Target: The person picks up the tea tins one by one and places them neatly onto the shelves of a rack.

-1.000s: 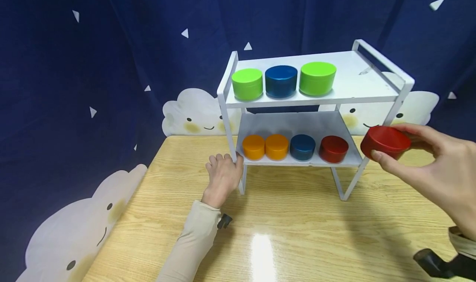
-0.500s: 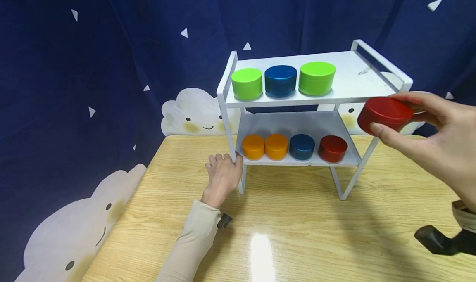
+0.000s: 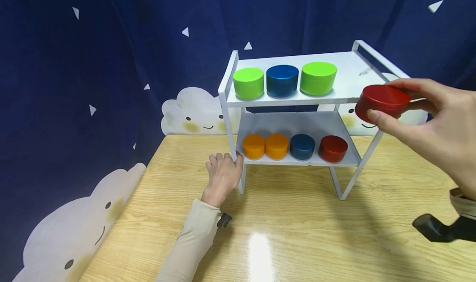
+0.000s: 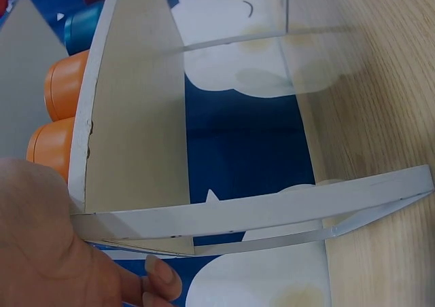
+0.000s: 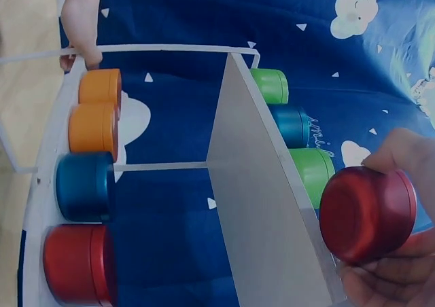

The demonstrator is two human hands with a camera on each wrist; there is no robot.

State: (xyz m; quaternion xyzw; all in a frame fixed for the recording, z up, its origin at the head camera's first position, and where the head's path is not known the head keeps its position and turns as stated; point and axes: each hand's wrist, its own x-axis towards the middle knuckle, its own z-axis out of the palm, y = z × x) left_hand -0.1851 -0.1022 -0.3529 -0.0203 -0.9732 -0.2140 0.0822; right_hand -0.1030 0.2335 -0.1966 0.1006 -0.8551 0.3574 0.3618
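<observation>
My right hand (image 3: 442, 121) holds a red round tin (image 3: 383, 102) between thumb and fingers, in front of the right end of the top shelf. In the right wrist view this red tin (image 5: 367, 215) shows its rounded base, close to the top shelf's edge. My left hand (image 3: 223, 174) grips the white two-tier rack (image 3: 290, 164) at its lower left corner, the thumb at the shelf edge. On the top shelf stand a green tin (image 3: 248, 84), a blue tin (image 3: 282, 81) and another green tin (image 3: 318, 79).
Along the lower shelf stand two orange tins (image 3: 254, 147), a dark blue tin (image 3: 302, 147) and a second red tin (image 3: 333, 149). The rack's right handle (image 3: 381, 59) rises beside my right hand. Behind the wooden table (image 3: 297, 224) hangs a blue curtain (image 3: 148, 46) with cloud shapes.
My right hand has raised the red tin from lower-shelf height to just below the top shelf's level, shifting slightly left. My left hand has stayed on the rack.
</observation>
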